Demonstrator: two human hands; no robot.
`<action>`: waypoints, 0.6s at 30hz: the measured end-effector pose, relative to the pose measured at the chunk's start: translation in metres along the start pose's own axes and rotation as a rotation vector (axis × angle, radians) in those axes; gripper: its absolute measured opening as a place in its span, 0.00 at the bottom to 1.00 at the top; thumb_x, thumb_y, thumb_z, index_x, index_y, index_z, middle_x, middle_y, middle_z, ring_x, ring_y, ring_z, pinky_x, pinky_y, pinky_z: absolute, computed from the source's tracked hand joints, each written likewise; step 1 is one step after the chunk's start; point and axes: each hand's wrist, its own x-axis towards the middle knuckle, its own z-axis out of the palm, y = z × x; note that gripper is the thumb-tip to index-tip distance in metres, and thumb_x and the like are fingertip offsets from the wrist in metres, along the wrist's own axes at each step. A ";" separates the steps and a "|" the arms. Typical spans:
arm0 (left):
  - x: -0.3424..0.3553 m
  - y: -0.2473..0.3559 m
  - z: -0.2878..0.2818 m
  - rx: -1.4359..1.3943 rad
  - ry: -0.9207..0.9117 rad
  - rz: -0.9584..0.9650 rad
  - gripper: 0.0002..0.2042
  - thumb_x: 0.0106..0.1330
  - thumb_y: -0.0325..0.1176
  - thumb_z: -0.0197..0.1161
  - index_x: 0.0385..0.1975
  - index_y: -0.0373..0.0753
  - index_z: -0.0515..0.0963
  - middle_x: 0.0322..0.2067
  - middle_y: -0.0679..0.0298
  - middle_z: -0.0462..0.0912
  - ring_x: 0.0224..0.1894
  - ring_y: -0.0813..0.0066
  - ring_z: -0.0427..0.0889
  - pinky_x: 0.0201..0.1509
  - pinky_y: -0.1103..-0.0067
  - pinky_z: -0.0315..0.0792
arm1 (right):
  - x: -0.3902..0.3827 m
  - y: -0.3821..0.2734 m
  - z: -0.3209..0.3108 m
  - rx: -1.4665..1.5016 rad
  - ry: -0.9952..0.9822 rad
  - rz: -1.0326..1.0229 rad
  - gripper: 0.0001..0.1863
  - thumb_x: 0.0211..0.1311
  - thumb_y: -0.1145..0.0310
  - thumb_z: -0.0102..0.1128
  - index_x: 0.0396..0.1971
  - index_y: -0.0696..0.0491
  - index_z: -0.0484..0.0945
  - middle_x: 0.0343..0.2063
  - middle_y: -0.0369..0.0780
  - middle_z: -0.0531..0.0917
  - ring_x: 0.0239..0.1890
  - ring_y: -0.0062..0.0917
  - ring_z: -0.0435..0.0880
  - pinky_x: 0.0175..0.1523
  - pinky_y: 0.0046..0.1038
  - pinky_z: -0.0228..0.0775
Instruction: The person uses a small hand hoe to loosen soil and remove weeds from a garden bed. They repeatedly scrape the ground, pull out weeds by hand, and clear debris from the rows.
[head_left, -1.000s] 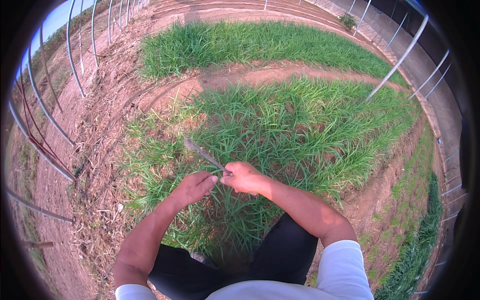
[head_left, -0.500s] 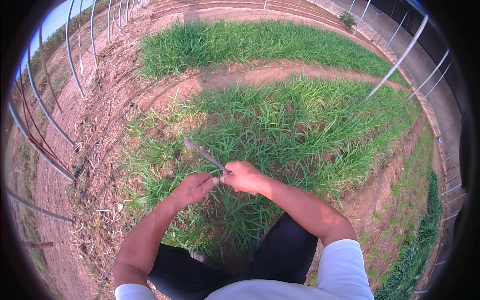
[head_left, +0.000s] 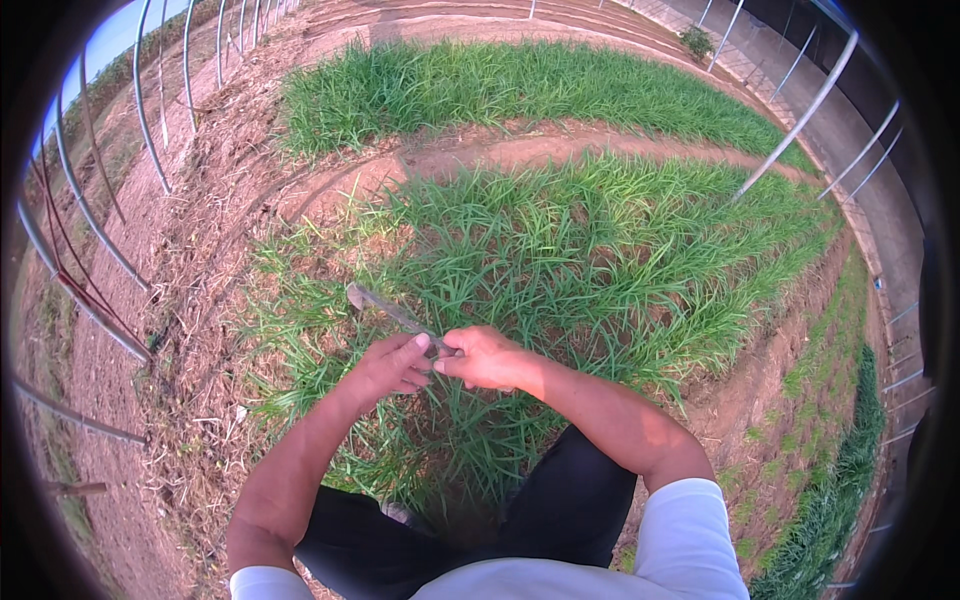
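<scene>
A slim grey-brown hand tool (head_left: 390,308) with a small bent head slants up and left over the grass-like green plants (head_left: 520,260). Its kind, hoe or sickle, is hard to make out. My right hand (head_left: 480,357) is closed round its near end. Close beside it, my left hand (head_left: 388,368) has its fingers apart, and the thumb tip meets or overlaps the shaft. Below both hands, leafy clumps stand between my dark-trousered knees (head_left: 565,490).
A second dense green bed (head_left: 520,85) lies beyond a bare soil strip (head_left: 500,145). Dry straw and soil (head_left: 190,400) spread on the left. Curved metal poles (head_left: 90,220) stand on the left, and a slanting pole (head_left: 800,115) rises on the right by a paved path (head_left: 870,170).
The tool's head has swung left and slightly down. My left fingers have gone from closed together to spread apart, with the thumb moving up to the shaft. My right hand keeps its grip.
</scene>
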 end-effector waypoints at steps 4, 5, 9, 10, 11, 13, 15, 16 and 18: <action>-0.002 0.010 0.001 -0.200 -0.008 -0.007 0.29 0.76 0.58 0.54 0.58 0.35 0.74 0.47 0.56 0.85 0.45 0.67 0.85 0.49 0.69 0.81 | 0.005 0.008 0.004 -0.052 -0.066 -0.130 0.16 0.69 0.57 0.65 0.39 0.56 0.79 0.26 0.37 0.83 0.27 0.22 0.85 0.33 0.30 0.76; -0.003 0.012 0.000 -0.247 -0.021 -0.007 0.29 0.76 0.57 0.54 0.61 0.35 0.73 0.49 0.54 0.84 0.48 0.65 0.85 0.51 0.68 0.80 | 0.005 0.006 0.006 -0.050 -0.080 -0.154 0.16 0.69 0.57 0.65 0.38 0.56 0.78 0.26 0.37 0.83 0.27 0.22 0.85 0.34 0.30 0.76; -0.003 0.014 0.002 -0.320 0.010 0.008 0.25 0.78 0.54 0.53 0.57 0.36 0.75 0.48 0.55 0.86 0.49 0.65 0.86 0.50 0.68 0.81 | 0.003 -0.002 0.005 -0.075 -0.094 -0.191 0.17 0.69 0.57 0.65 0.35 0.57 0.76 0.26 0.38 0.83 0.27 0.23 0.86 0.35 0.31 0.77; -0.004 0.015 0.003 -0.324 0.012 0.012 0.24 0.78 0.54 0.53 0.56 0.36 0.75 0.47 0.55 0.86 0.49 0.65 0.86 0.50 0.69 0.81 | 0.003 -0.002 0.005 -0.071 -0.096 -0.190 0.17 0.69 0.57 0.65 0.35 0.57 0.76 0.26 0.38 0.83 0.28 0.23 0.86 0.35 0.31 0.77; -0.005 0.016 0.003 -0.328 0.014 0.016 0.24 0.78 0.53 0.53 0.55 0.37 0.75 0.46 0.55 0.87 0.49 0.65 0.86 0.50 0.69 0.81 | 0.003 -0.002 0.004 -0.067 -0.097 -0.188 0.17 0.69 0.57 0.65 0.34 0.57 0.76 0.26 0.38 0.83 0.28 0.23 0.86 0.35 0.31 0.76; -0.003 0.014 0.003 -0.305 0.027 0.016 0.24 0.78 0.53 0.53 0.55 0.37 0.76 0.47 0.55 0.86 0.49 0.66 0.86 0.50 0.69 0.81 | 0.002 -0.001 0.004 -0.072 -0.096 -0.185 0.17 0.69 0.56 0.65 0.34 0.57 0.75 0.26 0.38 0.83 0.28 0.24 0.86 0.35 0.31 0.76; -0.002 0.011 0.003 -0.290 0.037 0.017 0.24 0.78 0.53 0.53 0.55 0.37 0.77 0.47 0.56 0.86 0.48 0.66 0.85 0.49 0.70 0.81 | 0.002 -0.001 0.004 -0.089 -0.093 -0.180 0.18 0.69 0.56 0.65 0.34 0.57 0.75 0.27 0.38 0.83 0.28 0.24 0.86 0.35 0.31 0.77; -0.002 0.010 0.002 -0.284 0.040 0.019 0.24 0.78 0.53 0.53 0.54 0.37 0.77 0.47 0.56 0.86 0.48 0.67 0.85 0.49 0.70 0.81 | 0.004 0.002 0.005 -0.084 -0.091 -0.175 0.18 0.69 0.56 0.65 0.34 0.57 0.75 0.27 0.38 0.84 0.28 0.24 0.86 0.35 0.31 0.76; -0.001 0.010 0.002 -0.273 0.046 0.018 0.24 0.78 0.53 0.53 0.54 0.37 0.78 0.46 0.56 0.86 0.47 0.67 0.85 0.48 0.70 0.81 | 0.008 0.008 0.005 -0.074 -0.083 -0.161 0.18 0.69 0.55 0.65 0.34 0.57 0.75 0.28 0.39 0.84 0.28 0.24 0.86 0.35 0.31 0.76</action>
